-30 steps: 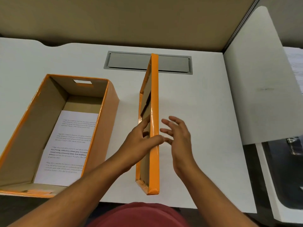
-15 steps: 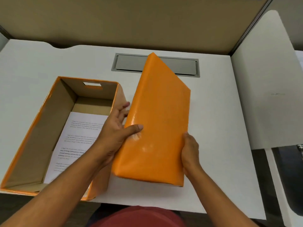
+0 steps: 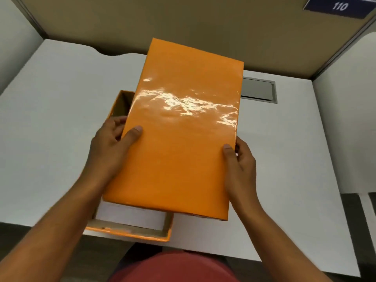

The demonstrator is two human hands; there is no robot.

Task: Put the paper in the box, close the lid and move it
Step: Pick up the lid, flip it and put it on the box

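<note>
Both hands, left hand (image 3: 109,143) and right hand (image 3: 241,159), gripping lid (image 3: 179,127) edges above box (image 3: 130,234).

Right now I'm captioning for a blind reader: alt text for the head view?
Both hands, left hand and right hand, hold an orange lid above an open orange box on a white desk. White paper shows inside.

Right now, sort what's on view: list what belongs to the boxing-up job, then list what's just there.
Job:
orange lid, held by left hand and right hand
orange box, still partly uncovered
paper inside it

Just there:
grey desk hatch
blue sign 110
white desk
</note>
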